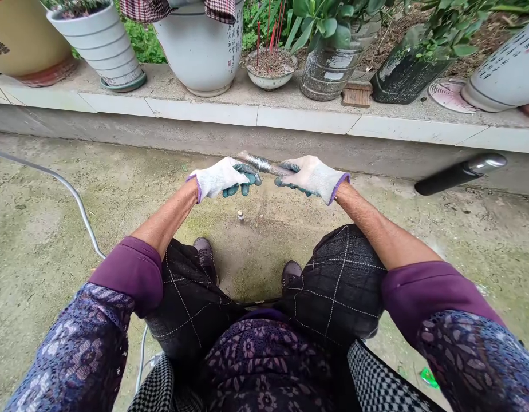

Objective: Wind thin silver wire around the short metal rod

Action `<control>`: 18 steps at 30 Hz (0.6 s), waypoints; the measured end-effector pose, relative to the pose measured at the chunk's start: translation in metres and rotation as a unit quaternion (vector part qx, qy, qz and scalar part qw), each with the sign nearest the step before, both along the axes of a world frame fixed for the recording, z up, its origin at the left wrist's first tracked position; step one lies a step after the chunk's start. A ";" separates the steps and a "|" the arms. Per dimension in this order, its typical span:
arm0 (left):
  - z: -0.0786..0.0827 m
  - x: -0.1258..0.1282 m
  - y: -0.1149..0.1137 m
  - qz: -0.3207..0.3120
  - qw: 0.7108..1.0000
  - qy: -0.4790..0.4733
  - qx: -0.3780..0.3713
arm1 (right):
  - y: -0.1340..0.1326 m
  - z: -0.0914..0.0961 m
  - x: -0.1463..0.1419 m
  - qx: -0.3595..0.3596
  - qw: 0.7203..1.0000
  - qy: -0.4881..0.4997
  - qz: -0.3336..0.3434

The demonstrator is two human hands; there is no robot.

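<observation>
My right hand (310, 176), in a white knit glove with a dark green palm, is closed around one end of a stick wound with silver wire (260, 163). The stick lies nearly level, its far end pointing left. My left hand (230, 178), gloved alike, is beside the winding with its fingers curled in. A thin strand seems to run from the winding toward my left fingertips, but what they pinch is too small to make out. Below the hands, a small pale-topped peg (241, 216) stands on the concrete floor (256, 252).
Ahead, a low tiled ledge (299, 118) carries several plant pots, including a large white pot (196, 51) and a small bowl with red sticks (272, 71). A black cylinder with a metal end (460, 173) is at right. A grey hose (73, 194) curves along the left.
</observation>
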State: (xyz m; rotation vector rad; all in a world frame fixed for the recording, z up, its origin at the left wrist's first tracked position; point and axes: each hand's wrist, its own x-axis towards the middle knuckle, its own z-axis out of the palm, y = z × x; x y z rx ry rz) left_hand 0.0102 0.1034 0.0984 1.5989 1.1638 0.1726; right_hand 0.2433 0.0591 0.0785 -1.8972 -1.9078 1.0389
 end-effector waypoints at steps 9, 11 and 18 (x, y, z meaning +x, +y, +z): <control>-0.011 -0.006 0.010 -0.035 0.998 -0.043 0.010 | -0.008 0.016 0.009 -0.037 0.969 0.235 -0.061; -0.013 -0.006 0.013 -0.035 0.999 -0.037 0.017 | -0.010 0.018 0.012 -0.057 0.964 0.257 -0.033; -0.009 0.000 0.018 -0.022 0.996 0.029 0.081 | -0.016 0.010 0.012 -0.167 0.966 0.125 0.151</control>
